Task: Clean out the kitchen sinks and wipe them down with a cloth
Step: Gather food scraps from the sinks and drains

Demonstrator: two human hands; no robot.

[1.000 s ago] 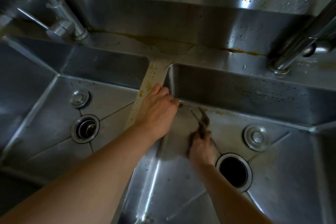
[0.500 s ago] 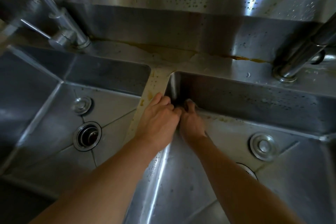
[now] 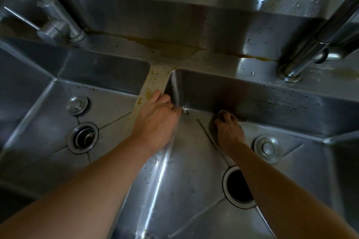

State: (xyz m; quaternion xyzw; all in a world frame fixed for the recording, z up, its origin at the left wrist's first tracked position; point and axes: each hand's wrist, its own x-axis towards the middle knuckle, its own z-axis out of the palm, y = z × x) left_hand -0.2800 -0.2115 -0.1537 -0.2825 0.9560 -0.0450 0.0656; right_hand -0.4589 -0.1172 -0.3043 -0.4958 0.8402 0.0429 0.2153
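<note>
- Your right hand [image 3: 228,130] is down in the right sink basin [image 3: 194,190], fingers curled round a dark wad that looks like the cloth [image 3: 213,125], pressed where the floor meets the back wall.
- Your left hand [image 3: 155,120] rests on the stained divider [image 3: 153,81] between the 2 basins, fingers bent over its edge into the right basin and holding nothing.
- The seam along the back wall runs left to right; the cloth sits partway along it, with the near corner just to its left, beside your left fingertips.
- Judging from this, sweep along that seam with the right hand, which is the nearer hand.
- The drain [image 3: 239,184] lies behind your right wrist, toward you.
- Yellow-brown residue still marks the divider and back ledge [image 3: 174,50]; the left sink basin [image 3: 48,122] looks untouched.
</note>
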